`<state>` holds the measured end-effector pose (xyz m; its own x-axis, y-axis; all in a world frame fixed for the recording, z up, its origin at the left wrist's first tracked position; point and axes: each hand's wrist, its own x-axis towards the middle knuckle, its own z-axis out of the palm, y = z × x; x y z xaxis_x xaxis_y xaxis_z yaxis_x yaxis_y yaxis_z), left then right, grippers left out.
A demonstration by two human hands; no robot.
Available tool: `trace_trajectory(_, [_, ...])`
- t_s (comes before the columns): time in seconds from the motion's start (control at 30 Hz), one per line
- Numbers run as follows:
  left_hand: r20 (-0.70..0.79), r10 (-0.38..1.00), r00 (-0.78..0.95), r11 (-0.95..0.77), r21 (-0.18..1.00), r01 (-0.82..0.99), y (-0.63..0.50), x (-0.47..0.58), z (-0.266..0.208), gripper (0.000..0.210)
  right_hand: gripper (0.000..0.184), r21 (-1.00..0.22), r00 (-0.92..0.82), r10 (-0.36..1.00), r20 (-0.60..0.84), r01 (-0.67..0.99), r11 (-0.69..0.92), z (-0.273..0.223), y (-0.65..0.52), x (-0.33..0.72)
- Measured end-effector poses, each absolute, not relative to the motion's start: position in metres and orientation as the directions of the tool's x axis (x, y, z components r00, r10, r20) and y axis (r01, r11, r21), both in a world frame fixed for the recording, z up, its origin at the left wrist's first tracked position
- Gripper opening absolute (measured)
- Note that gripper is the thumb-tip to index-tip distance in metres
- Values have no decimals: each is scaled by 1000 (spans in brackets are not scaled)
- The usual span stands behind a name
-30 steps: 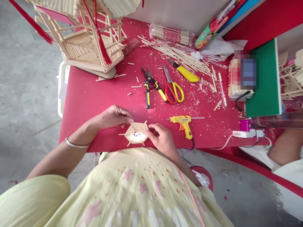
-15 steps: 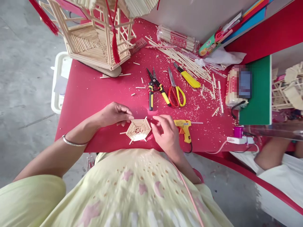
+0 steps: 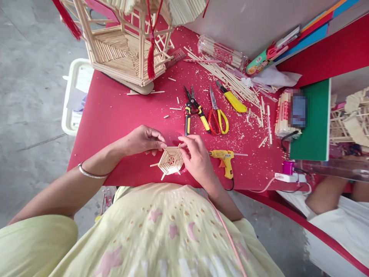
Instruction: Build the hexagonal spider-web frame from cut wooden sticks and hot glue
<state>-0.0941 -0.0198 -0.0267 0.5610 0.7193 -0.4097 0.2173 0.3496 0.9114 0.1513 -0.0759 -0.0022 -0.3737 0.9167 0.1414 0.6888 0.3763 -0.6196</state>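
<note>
Between my hands, close to the table's front edge, is a small hexagonal stick panel (image 3: 171, 161), built of thin pale wooden sticks laid in rings, with stick ends poking out at its corners. My left hand (image 3: 145, 140) pinches its upper left corner between thumb and fingers. At the upper right corner, my right hand (image 3: 196, 154) has thumb and fingertips closed on the panel's edge. A yellow glue gun (image 3: 225, 158) with a clear glue stick in its back lies just right of my right hand.
Wire strippers (image 3: 192, 109), scissors (image 3: 217, 115) and a yellow utility knife (image 3: 233, 100) lie beyond my hands. A stick-built pavilion model (image 3: 115, 50) with red tassels stands at back left. Loose sticks (image 3: 227, 75) and scraps cover the back right. Another person's arm (image 3: 324, 194) shows at right.
My right hand has moved left and up onto the panel's upper right corner, where it was apart before. My left hand keeps its pinch. The whole view has shifted slightly.
</note>
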Motion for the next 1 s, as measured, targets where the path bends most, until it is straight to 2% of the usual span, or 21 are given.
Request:
trace_trajectory(0.37, [-400, 720, 568, 359, 914, 188, -19, -95, -27, 41, 43, -582, -438, 893, 104, 701, 412, 1, -74, 152])
trace_trajectory(0.67, [-408, 716, 566, 371, 910, 187, -19, -95, -30, 40, 41, -614, -417, 900, 130, 679, 404, -1, -72, 153])
trace_trajectory(0.87, [-415, 721, 555, 370, 908, 199, -19, -96, -32, 37, 40, -658, -312, 934, 173, 670, 345, 7, -70, 162])
trace_trajectory(1.0, [-403, 729, 554, 352, 914, 202, -19, -96, -34, 37, 39, -579, -78, 965, 252, 787, 215, 13, -54, 216])
